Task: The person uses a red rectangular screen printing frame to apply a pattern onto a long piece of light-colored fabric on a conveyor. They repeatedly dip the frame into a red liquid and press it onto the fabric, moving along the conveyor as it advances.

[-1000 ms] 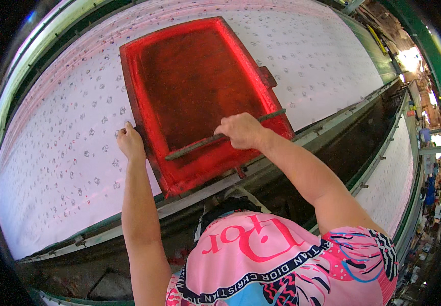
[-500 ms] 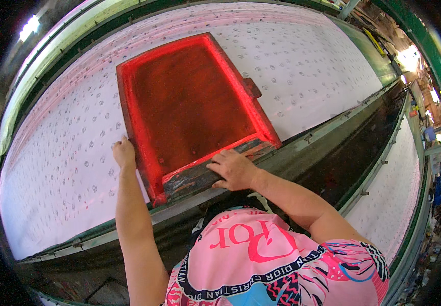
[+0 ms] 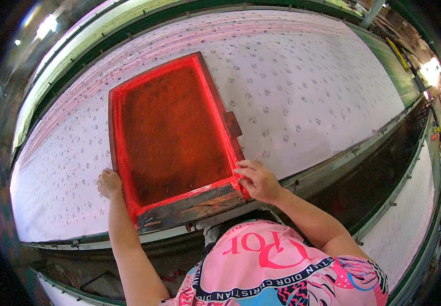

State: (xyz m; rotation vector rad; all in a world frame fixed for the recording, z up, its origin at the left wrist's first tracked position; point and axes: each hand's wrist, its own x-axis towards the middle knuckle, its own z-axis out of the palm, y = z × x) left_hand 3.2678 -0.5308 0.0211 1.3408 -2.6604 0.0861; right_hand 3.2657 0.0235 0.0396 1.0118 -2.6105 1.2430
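Observation:
A large screen printing frame point(image 3: 126, 198) lies on white fabric point(image 3: 67, 204), its near edge by the table's front rail. Red ink coats the inner edges, and the mesh point(image 3: 179, 132) is dark red. My left hand point(image 3: 109, 183) is closed at the outside of the left side bar, its fingertips partly hidden. At the near right corner, my right hand point(image 3: 259, 182) has its fingers bent over the right side bar. A dark block point(image 3: 232, 124) juts from that bar farther up.
Small dark motifs and pink stripes point(image 3: 179, 30) mark the fabric. A metal rail point(image 3: 327, 163) borders the table. Beyond a dark gap stands another table point(image 3: 401, 214) with pale fabric, at right. A yellow object point(image 3: 397, 53) lies at the far right end.
The frame has turned slightly and sits lower and farther left in the picture. My right hand has shifted from the near bar to the right corner; my left hand stays by the left bar.

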